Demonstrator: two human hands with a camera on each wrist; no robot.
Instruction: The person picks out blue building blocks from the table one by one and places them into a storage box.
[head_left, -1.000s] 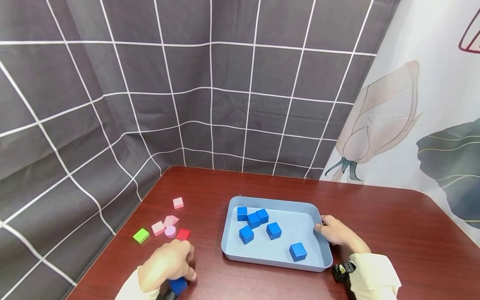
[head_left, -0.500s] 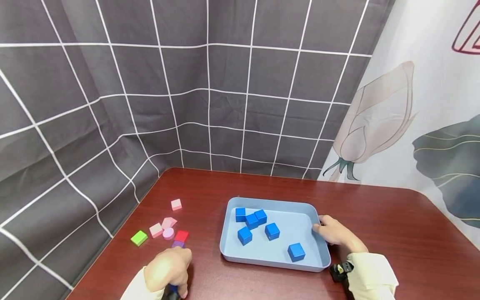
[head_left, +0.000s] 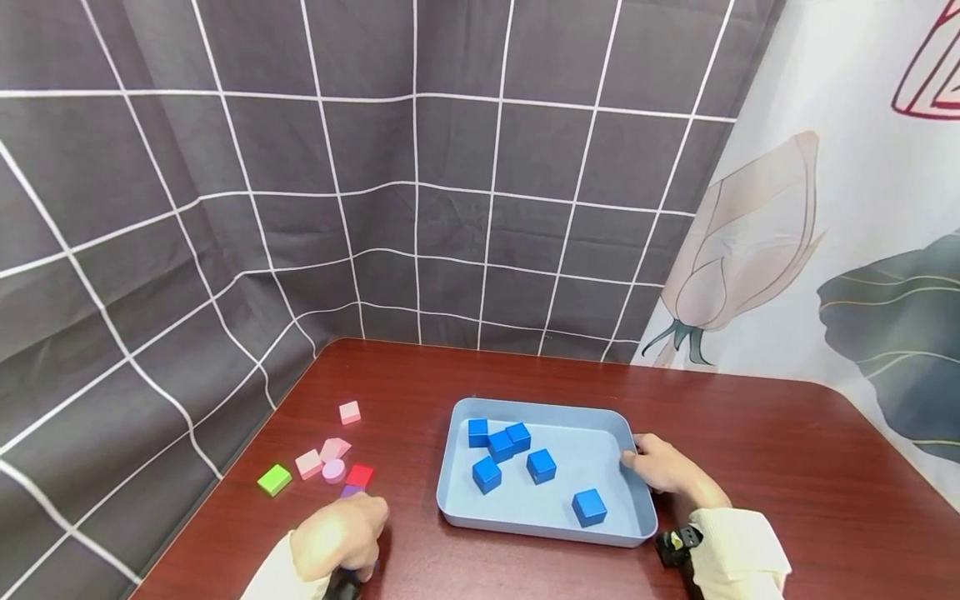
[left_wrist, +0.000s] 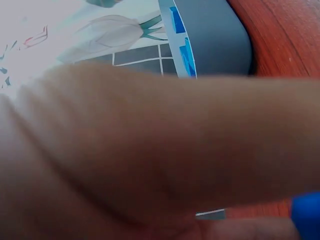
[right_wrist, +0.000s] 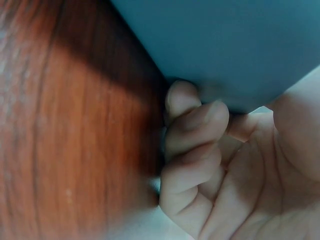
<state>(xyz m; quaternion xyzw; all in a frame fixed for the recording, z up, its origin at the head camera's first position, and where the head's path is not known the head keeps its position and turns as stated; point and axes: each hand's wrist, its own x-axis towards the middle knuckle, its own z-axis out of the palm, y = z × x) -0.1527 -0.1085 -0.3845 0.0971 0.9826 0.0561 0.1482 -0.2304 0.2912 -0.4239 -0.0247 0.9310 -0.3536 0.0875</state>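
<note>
My left hand [head_left: 339,533] is low over the table at the front left, fingers pointing down. A blue block [left_wrist: 307,216] shows at its fingertips in the left wrist view, between thumb and finger; the hand mostly hides it from above. My right hand [head_left: 663,467] grips the right wall of a light blue tray [head_left: 592,446], thumb over the rim. In the right wrist view its other fingers [right_wrist: 195,125] curl against the tray's outer side. Several blue cubes [head_left: 542,466] lie spread inside the tray.
Left of the tray lie a red block [head_left: 360,476], a purple block [head_left: 352,492] partly behind my left hand, a lilac round block [head_left: 333,471], several pink blocks [head_left: 308,463] and a green block [head_left: 274,480]. A grey gridded curtain [head_left: 450,208] stands behind the table.
My left hand has drawn its fingers in over the blue block, which is now largely covered, and the purple block has come into view. The right hand keeps its grip on the tray.
</note>
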